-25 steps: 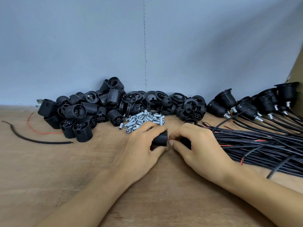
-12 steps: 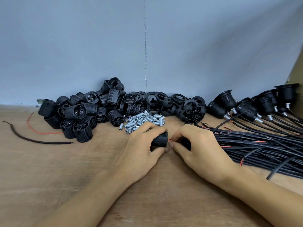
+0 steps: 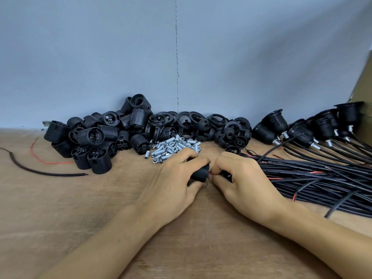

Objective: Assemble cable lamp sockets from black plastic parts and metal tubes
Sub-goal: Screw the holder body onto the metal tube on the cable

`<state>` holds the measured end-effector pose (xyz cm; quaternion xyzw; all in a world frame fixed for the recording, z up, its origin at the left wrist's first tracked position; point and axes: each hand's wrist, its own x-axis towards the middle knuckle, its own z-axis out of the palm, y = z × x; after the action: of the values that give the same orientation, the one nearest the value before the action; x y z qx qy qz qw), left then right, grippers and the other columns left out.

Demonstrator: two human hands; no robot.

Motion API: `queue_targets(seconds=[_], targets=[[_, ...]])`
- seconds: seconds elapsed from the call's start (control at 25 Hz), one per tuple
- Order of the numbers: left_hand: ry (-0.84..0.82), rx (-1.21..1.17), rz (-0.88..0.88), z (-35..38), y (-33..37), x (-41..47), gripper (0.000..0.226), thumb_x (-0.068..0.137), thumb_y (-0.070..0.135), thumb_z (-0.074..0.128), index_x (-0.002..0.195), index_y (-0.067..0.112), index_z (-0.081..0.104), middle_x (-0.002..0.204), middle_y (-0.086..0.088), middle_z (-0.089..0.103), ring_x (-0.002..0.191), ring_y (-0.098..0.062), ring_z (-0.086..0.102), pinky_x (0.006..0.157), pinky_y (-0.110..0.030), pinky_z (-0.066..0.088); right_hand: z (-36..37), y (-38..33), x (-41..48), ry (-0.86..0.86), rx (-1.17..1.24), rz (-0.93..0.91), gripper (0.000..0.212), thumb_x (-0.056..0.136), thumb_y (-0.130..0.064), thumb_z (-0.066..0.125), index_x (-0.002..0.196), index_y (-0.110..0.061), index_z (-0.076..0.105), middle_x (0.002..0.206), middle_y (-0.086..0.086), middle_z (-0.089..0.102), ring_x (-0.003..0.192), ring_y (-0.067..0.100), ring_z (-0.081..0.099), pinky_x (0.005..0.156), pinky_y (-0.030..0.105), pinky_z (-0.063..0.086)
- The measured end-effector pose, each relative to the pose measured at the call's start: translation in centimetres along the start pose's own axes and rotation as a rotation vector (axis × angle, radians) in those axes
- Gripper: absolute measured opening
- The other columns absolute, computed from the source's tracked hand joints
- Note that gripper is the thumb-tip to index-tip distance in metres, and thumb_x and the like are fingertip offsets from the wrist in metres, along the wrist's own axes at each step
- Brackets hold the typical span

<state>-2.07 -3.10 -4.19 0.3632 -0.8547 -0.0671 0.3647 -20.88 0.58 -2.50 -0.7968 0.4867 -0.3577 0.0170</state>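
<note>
Socket (image 3: 200, 172) was at mid-table, left hand (image 3: 173, 184) clamped round it. Right hand (image 3: 243, 178) was just right, fingers curled on a mostly hidden black part (image 3: 225, 174). A red wire (image 3: 210, 173) tip showed between the hands. Tubes (image 3: 175, 146) lay just beyond, parts pile (image 3: 100, 137) far left, cables (image 3: 322, 178) right, finished sockets (image 3: 302, 129) far right, all on the table (image 3: 60, 218).

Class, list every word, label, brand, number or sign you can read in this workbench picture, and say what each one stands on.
No text can be read.
The black socket parts, metal tubes, wall and wooden bench show no writing.
Faint pale marks on one cable may be print, but they are too small and blurred to read.
</note>
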Motion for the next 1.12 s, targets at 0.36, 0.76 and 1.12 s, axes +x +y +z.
queue_targets(seconds=[0.36,0.76,1.12], targets=[[-0.039,0.050,0.030,-0.45,0.47,0.19,0.030,0.087,0.023,0.071,0.115,0.029,0.064,0.110,0.018,0.052,0.098,-0.006,0.052,0.070,-0.010,0.036,0.16,0.03,-0.18,-0.005,-0.022,-0.046,0.019,0.085,-0.001,0.071,0.075,-0.012,0.059,0.077,-0.005,0.055,0.072,0.013,0.052,0.066,0.031,0.045],[-0.042,0.020,-0.007,-0.50,0.27,0.03,0.032,0.086,0.020,0.074,0.113,0.032,0.063,0.111,0.018,0.053,0.099,-0.007,0.054,0.072,-0.016,0.042,-0.01,0.13,-0.17,0.009,0.028,-0.034,0.016,0.084,-0.003,0.075,0.077,-0.012,0.064,0.079,-0.007,0.058,0.075,0.008,0.054,0.069,0.020,0.042],[-0.052,0.041,0.005,-0.45,0.44,0.11,0.034,0.086,0.017,0.073,0.116,0.031,0.063,0.112,0.017,0.052,0.103,-0.010,0.054,0.075,-0.020,0.042,-0.01,0.08,-0.18,0.001,0.016,-0.052,0.016,0.085,-0.002,0.074,0.077,-0.011,0.064,0.078,-0.005,0.057,0.074,0.009,0.053,0.068,0.026,0.044]])
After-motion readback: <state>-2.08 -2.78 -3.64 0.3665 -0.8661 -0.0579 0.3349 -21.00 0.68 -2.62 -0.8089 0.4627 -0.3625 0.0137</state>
